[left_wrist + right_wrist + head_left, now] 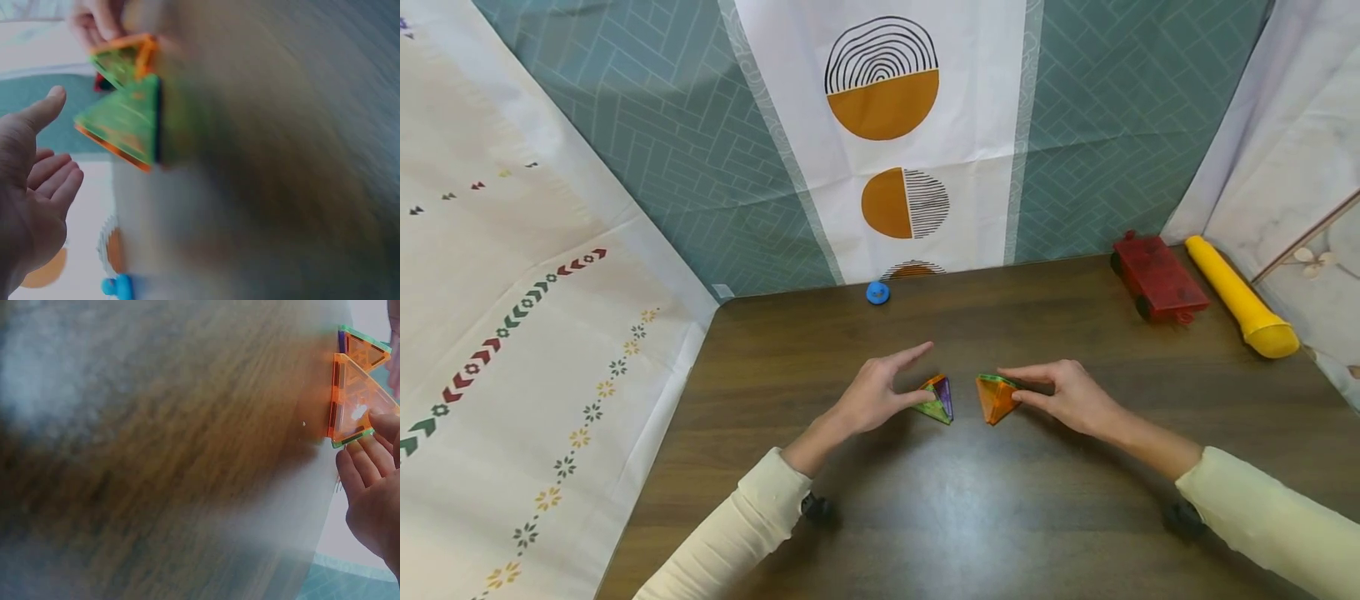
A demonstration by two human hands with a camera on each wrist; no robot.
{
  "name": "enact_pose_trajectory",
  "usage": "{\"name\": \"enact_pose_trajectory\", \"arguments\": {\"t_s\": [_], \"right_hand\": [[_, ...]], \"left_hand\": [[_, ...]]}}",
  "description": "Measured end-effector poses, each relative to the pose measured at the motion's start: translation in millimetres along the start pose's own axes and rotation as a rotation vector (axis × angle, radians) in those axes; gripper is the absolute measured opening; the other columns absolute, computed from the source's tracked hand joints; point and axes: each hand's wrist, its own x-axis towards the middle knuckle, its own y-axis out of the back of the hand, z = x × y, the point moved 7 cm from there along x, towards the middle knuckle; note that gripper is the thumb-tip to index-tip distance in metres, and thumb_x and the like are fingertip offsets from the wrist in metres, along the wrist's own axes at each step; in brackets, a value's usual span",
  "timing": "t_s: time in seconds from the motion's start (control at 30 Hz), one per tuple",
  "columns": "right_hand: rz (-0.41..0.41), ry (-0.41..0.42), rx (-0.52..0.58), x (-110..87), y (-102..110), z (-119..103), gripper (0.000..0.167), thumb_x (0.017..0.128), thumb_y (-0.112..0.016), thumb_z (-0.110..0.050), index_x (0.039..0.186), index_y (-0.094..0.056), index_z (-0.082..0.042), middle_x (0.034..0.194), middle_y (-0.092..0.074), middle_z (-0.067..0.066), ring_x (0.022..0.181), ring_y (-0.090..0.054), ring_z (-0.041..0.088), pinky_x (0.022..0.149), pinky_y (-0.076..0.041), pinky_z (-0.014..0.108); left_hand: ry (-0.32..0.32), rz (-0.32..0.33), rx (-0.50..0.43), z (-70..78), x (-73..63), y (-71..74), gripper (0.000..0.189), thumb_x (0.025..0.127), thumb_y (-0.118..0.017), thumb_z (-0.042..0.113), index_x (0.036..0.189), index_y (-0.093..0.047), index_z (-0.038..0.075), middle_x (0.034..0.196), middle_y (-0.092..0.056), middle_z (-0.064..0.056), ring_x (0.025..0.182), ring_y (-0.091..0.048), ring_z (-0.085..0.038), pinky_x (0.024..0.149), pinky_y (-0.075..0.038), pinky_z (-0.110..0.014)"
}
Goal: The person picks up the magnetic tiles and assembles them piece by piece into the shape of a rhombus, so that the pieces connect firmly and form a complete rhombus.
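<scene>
Two small pyramids of translucent magnetic tiles stand a short gap apart on the wooden table. The left pyramid (pixel 942 402) has green, purple and orange sides. My left hand (pixel 876 393) is beside it with thumb and fingers spread wide. In the left wrist view a gap shows between that hand (pixel 31 181) and the green face (pixel 128 119). The right pyramid (pixel 995 402) is orange with a green side. My right hand (pixel 1075 398) pinches it, thumb on an orange face (pixel 353 394) and fingers at the far side.
A blue button-like disc (pixel 877 292) lies at the table's back edge. Toward the back right are a red toy wagon (pixel 1161 279) and a yellow microphone-shaped thing (pixel 1240 296). Patterned cloths (pixel 880 125) hang behind and beside the table (pixel 895 517).
</scene>
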Motion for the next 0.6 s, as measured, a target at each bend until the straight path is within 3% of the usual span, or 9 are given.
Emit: {"name": "enact_pose_trajectory", "arguments": {"t_s": [0.23, 0.43, 0.6], "right_hand": [[0.060, 0.053, -0.030, -3.4, 1, -5, 0.039, 0.089, -0.084, -0.001, 0.127, -0.078, -0.005, 0.119, -0.077, 0.018, 0.107, -0.076, 0.035, 0.084, -0.062, 0.043], [0.078, 0.044, -0.025, -3.5, 2, -4, 0.035, 0.090, -0.084, -0.003, 0.125, -0.080, -0.005, 0.115, -0.078, 0.016, 0.105, -0.077, 0.033, 0.083, -0.063, 0.042], [0.087, 0.050, -0.030, -2.9, 3, -4, 0.034, 0.089, -0.085, -0.004, 0.123, -0.081, -0.005, 0.115, -0.078, 0.017, 0.105, -0.076, 0.034, 0.084, -0.062, 0.044]], "left_hand": [[0.015, -0.017, 0.047, -24.3, -8.5, -11.4, 0.059, 0.095, -0.083, 0.020, 0.149, -0.062, 0.005, 0.144, -0.066, -0.006, 0.129, -0.065, -0.025, 0.105, -0.055, -0.045], [0.007, -0.014, 0.070, -31.6, -11.7, -19.9, 0.054, 0.095, -0.083, 0.017, 0.145, -0.066, 0.007, 0.132, -0.073, -0.007, 0.119, -0.070, -0.017, 0.092, -0.059, -0.033], [0.000, -0.004, 0.119, -34.4, -11.5, -22.5, 0.050, 0.094, -0.084, 0.020, 0.141, -0.070, 0.011, 0.126, -0.076, -0.004, 0.112, -0.071, -0.008, 0.089, -0.059, -0.027]]}}
